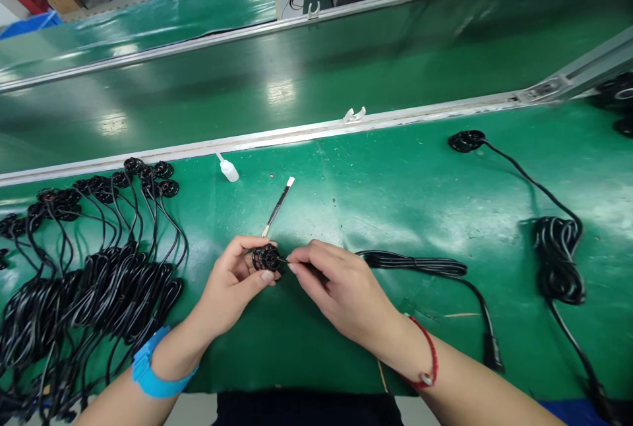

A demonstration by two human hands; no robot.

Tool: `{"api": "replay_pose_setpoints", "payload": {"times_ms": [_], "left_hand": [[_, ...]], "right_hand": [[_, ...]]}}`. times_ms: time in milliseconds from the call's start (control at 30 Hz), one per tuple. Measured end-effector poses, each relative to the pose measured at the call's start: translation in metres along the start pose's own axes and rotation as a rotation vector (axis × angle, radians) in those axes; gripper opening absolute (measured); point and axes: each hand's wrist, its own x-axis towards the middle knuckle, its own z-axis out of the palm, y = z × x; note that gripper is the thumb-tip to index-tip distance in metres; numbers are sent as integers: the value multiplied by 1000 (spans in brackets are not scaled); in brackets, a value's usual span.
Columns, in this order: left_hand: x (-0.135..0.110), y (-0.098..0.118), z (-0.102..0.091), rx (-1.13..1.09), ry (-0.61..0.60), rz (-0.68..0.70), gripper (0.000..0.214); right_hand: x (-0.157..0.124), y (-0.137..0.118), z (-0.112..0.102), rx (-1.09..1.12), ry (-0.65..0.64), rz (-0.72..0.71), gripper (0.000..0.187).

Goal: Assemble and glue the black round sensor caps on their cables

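Note:
My left hand (232, 281) pinches a small round black part (267, 258) between thumb and fingers, just above the green table (386, 202). My right hand (336, 284) is closed in a pinch on the thin wire that leaves the part's right side. The part's black cable (420, 264) runs right from under my right hand, bundled, and curves down to a black plug near the front edge. A blue band wraps my left wrist. A red cord sits on my right wrist.
A heap of several similar black cables with round parts (89, 261) fills the table's left side. A small brush (277, 205) and a white dropper bottle (228, 169) lie beyond my hands. Another coiled cable (558, 254) lies at the right. A green conveyor belt (297, 76) runs behind a metal rail.

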Motion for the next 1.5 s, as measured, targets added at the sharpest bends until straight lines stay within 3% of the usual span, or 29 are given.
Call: {"api": "replay_pose_setpoints", "payload": {"times_ms": [133,300,533,1100,1233,1400,1500], "left_hand": [[-1,-3,-3,83,-15,-5,31],[-1,-5,-9,210,-63,-49,30],[1,1,-7,113,-102,-149,34],[3,-8,-5,52,-94,-209,34],[3,-8,-5,-5,-112,-184,32],[1,-2,-1,-55,-52,-60,48],[0,-2,-2,-29,-56,-37,40]], "right_hand": [[-1,-1,-1,-84,-9,-27,17],[1,-1,-3,-56,-108,56,14],[2,-3,-2,21,-153,155,14],[-5,1,9,-167,-115,12,12],[-4,2,8,-46,-72,31,12],[-2,-2,3,204,-93,168,11],[-2,-4,2,247,-82,223,10]]}}
